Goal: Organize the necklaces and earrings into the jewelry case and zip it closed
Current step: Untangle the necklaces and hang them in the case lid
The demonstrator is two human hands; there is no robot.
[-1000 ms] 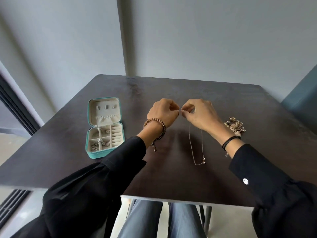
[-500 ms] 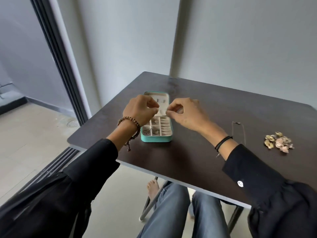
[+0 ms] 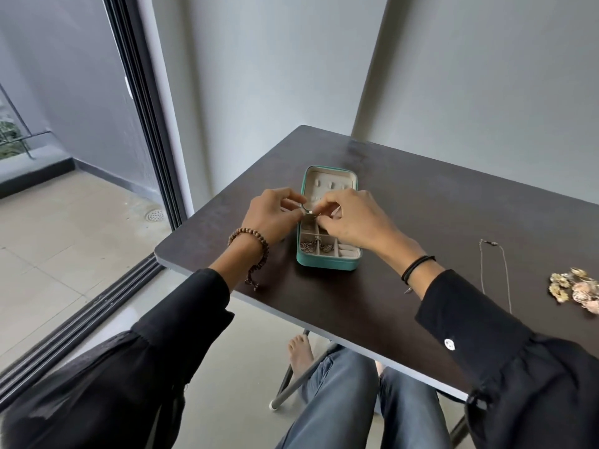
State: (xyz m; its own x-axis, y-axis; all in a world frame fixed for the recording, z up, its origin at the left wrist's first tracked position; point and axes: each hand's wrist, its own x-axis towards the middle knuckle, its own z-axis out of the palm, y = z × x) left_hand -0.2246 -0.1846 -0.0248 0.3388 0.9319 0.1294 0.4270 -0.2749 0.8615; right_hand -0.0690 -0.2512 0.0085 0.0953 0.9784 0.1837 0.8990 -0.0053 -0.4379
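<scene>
The left hand [image 3: 275, 215] and right hand [image 3: 353, 222] meet fingertip to fingertip, both pinching a small silvery piece [image 3: 307, 211] too tiny to identify. Just under them the teal jewelry case [image 3: 327, 265] lies open on the dark table [image 3: 421, 196], some jewelry in its near-left compartment; well off to the right a thin chain necklace [image 3: 490, 243] lies beside a heap of earrings [image 3: 573, 290]

The teal case [image 3: 327, 264] is lying open on the worktop [image 3: 421, 222], lid flat (cream inside), with a coiled necklace [image 3: 307, 247] sitting in its near-left compartment. A chain [image 3: 306, 211] is being pinched just above it. A loose necklace [image 3: 489, 243] and earrings [image 3: 575, 288] are lying well right.
</scene>
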